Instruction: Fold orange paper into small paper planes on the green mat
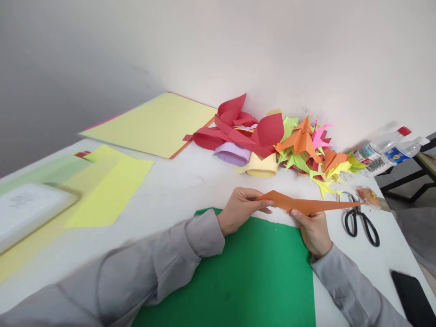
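Observation:
A folded piece of orange paper (306, 204), long and tapering to a sharp point at the right, is held up in both hands. My left hand (242, 206) pinches its left end between thumb and fingers. Lower down, near its middle, my right hand (315, 229) grips the bottom edge, thumb in front and the other fingers partly hidden behind the paper. Beneath both hands lies a large green sheet (259, 272) on the white table (180, 190). Black-handled scissors (361, 222) rest just right of my right hand.
Folded paper shapes (301, 141) and curled red paper strips (235, 131) are heaped by the wall. Plastic bottles (388, 152) stand or lean at the back right. A phone (413, 295) lies front right. Yellow sheets (112, 186) and a white box (30, 211) are left.

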The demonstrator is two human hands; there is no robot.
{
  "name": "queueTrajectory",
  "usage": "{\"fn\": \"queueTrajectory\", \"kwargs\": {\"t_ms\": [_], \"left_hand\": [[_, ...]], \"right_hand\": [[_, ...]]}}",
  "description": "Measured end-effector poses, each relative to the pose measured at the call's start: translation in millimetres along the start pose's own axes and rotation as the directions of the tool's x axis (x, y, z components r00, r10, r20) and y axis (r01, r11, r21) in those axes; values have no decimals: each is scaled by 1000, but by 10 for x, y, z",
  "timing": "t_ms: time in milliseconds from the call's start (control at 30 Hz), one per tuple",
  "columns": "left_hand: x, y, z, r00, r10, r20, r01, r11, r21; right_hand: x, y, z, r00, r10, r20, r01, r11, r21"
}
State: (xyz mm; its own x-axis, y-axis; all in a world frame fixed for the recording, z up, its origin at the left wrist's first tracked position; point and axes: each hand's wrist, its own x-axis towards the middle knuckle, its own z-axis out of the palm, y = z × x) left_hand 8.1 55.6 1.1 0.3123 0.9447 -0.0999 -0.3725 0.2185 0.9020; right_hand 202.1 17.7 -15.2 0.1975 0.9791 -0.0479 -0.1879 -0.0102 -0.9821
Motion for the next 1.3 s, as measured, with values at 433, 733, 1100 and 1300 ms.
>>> {"fn": "queueTrajectory", "kwargs": {"t_ms": [433,733,1100,1300], "left_hand": [[19,-15,-33,997,-12,78,11,1000,14],[-15,-22,-24,993,57,107,-66,995,80],[-12,-10,-49,996,29,84,-33,998,48],[-8,-29,-68,996,29,85,-37,996,86]], "right_hand": [[21,33,-26,999,-7,-45,6,1000,-29],[39,50,-50,999,7,-33,-7,1000,-5],[28,63,-51,1000,-13,-9,12,999,-43],[30,49,-42,1000,-14,-5,14,1000,-19]]}}
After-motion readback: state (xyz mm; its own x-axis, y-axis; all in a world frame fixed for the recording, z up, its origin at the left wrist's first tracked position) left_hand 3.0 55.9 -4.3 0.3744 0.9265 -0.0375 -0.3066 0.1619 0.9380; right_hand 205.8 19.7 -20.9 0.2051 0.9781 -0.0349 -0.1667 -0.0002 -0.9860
